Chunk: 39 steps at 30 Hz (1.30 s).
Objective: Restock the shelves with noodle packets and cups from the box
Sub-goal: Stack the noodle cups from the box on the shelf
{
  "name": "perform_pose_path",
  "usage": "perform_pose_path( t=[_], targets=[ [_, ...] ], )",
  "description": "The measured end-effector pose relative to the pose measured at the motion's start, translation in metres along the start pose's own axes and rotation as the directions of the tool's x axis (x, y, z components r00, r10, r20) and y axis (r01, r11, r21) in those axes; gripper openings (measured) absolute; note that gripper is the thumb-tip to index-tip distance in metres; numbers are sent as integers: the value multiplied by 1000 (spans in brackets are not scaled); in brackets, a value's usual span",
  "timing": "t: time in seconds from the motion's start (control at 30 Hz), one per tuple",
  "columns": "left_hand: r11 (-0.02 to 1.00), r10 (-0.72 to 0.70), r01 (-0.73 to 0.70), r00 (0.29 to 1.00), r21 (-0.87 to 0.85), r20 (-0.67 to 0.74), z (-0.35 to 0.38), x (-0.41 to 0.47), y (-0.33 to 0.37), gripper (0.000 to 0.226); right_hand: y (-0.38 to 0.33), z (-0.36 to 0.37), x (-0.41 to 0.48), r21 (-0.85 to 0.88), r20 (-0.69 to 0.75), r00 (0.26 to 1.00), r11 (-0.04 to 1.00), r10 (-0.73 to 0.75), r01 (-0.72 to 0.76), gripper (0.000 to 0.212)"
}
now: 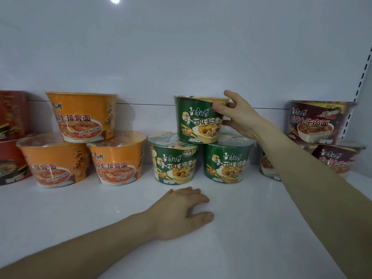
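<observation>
While the right hand (239, 117) grips the green paper noodle cup (198, 119) at its right side, fingers curled round rim and wall, the cup sits on top of 2 matching green cups (173, 164), straddling their lids on the white shelf (251, 218). Cup axis is vertical, label facing out. It may be slightly off-centre, but I can't be sure with the wide lens.

The left hand (181, 212) lies palm-down on the shelf just in front of the green stack, fingers loosely curled, holding nothing. It is well below the cup, so the right hand is the working one.

My read: placement nearly done, with only a squaring nudge and the let-go left.

3 orange cups (84, 115) are stacked the same way to the left, with dark red cups (12, 115) far left and maroon cups (318, 121) to the right. All cups are sealed, contents hidden. Box not in view.
</observation>
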<state>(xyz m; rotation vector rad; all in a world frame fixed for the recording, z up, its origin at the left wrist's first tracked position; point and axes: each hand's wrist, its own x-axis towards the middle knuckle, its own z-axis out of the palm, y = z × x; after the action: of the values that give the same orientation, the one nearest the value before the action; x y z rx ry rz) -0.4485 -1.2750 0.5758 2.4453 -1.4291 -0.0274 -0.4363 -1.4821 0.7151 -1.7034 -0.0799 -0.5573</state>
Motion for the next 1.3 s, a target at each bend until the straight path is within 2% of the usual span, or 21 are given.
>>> perform_pose_path(
  t=[0.13,0.2,0.27,0.33,0.47,0.57,0.73,0.83,1.07,1.17,1.3],
  targets=[
    [1000,10,-10,1000,14,15,-4,-1,4,52,3,0,1,7,-67,998,1000,4,-4,80],
    [999,28,-28,1000,21,7,-7,-3,7,51,3,-1,-1,-57,-86,996,998,-3,-2,81],
    [995,39,-39,999,92,1,-9,-5,9,61,1,-4,-4,-120,-118,993,993,-24,10,78],
    [974,100,-88,994,207,-49,-11,-5,9,80,-1,-8,-9,-204,-190,978,978,-89,49,72],
    [945,195,-156,975,288,-109,-17,-1,15,84,-8,-14,-23,-457,-270,918,878,-291,144,45],
    [932,234,-174,959,318,-160,-24,5,28,88,-15,-14,-37,-546,-255,909,825,-331,147,34],
    [890,373,-281,901,358,-221,-29,18,56,73,-16,-21,-69,-669,-250,906,737,-342,94,20],
    [873,431,-344,876,346,-217,-24,25,75,53,-13,-36,-94,-692,-282,889,718,-362,73,15],
    [813,546,-476,824,335,-152,-9,40,111,51,-13,-101,-146,-708,-430,835,702,-345,-75,14],
    [801,560,-491,817,342,-139,-4,50,125,48,-13,-129,-157,-684,-489,811,718,-321,-128,12],
    [802,557,-479,816,357,-157,4,73,142,48,-11,-165,-160,-691,-495,805,709,-326,-138,4]
  ],
)
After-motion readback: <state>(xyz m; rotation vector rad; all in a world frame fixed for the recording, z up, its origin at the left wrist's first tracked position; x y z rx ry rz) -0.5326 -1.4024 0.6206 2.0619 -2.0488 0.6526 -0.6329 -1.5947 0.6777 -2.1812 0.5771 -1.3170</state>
